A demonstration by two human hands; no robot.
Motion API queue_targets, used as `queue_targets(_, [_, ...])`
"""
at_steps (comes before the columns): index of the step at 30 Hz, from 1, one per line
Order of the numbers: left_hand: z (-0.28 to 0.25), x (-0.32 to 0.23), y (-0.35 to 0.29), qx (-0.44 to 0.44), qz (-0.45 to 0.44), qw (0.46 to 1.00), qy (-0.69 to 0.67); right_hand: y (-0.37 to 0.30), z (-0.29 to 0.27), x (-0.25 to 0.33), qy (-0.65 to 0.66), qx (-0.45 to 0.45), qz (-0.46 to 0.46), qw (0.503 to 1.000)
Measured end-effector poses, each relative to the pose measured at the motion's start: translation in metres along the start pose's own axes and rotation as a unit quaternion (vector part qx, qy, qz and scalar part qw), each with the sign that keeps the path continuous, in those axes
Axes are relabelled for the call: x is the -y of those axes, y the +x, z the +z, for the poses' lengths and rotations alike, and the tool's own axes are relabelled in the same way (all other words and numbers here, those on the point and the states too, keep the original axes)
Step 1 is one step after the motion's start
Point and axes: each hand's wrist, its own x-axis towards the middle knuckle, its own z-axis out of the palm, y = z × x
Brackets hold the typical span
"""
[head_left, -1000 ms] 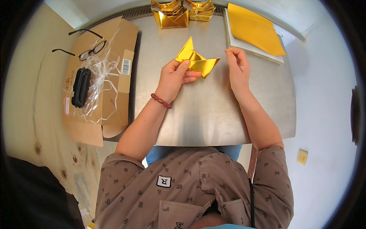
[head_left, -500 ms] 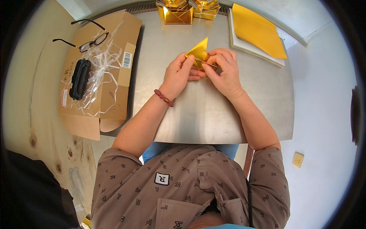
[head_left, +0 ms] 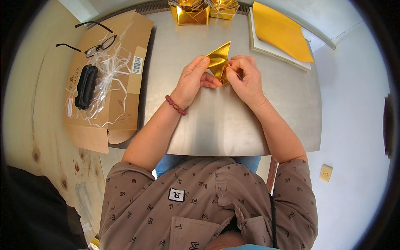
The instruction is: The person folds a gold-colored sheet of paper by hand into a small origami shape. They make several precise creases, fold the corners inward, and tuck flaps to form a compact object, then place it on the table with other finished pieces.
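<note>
A folded piece of shiny gold foil paper (head_left: pixel 218 60) is held up above the metal table, one pointed corner rising away from me. My left hand (head_left: pixel 195 78) grips its left side, thumb on top and fingers underneath. At its right edge my right hand (head_left: pixel 246 79) pinches the paper between thumb and fingers, and the exact fold there is partly hidden by them. A dark red bead bracelet (head_left: pixel 175 105) circles my left wrist.
Folded gold paper bundles (head_left: pixel 192 14) stand at the table's far edge. A stack of gold and white sheets (head_left: pixel 283 33) lies far right. Left is a cardboard box (head_left: pixel 121 98) bearing eyeglasses (head_left: pixel 100 46), a black case (head_left: pixel 86 86) and white plastic strips (head_left: pixel 111 66).
The gold paper has turned and shows a wider shiny face. My left hand has shifted slightly left, and the fingers of my right hand have closed in on the paper's right edge.
</note>
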Motion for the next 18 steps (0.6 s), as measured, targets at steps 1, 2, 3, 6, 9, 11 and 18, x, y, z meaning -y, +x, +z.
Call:
queue_targets(1, [-0.0006,0.0004,0.0002,0.002,-0.002,1.000,0.006,-0.0005,0.0000,0.0001,0.000,0.002,0.008,1.000])
queue_targets(2, [-0.0015,0.0004,0.0004,0.006,-0.003,1.000,0.008,-0.0008,-0.0001,0.0004,0.023,0.011,0.048,0.999])
queue_targets(3, [-0.0022,0.0002,0.0007,0.011,-0.004,1.000,0.009,-0.0011,-0.0004,0.0010,0.047,0.020,0.088,0.995])
queue_targets(6, [-0.0034,-0.0006,0.0004,0.006,-0.010,1.000,0.011,-0.0018,-0.0027,0.0031,0.097,0.046,0.152,0.983])
queue_targets(9, [-0.0033,-0.0013,-0.0007,-0.001,-0.012,1.000,0.013,-0.0019,-0.0055,0.0048,0.109,0.091,0.140,0.980])
queue_targets(11, [-0.0029,-0.0017,-0.0003,0.003,-0.019,0.999,0.025,-0.0024,-0.0068,0.0053,0.118,0.124,0.127,0.977])
queue_targets(18, [-0.0031,-0.0015,-0.0002,-0.039,0.000,0.999,0.026,-0.0075,-0.0054,0.0036,0.208,0.145,0.120,0.960])
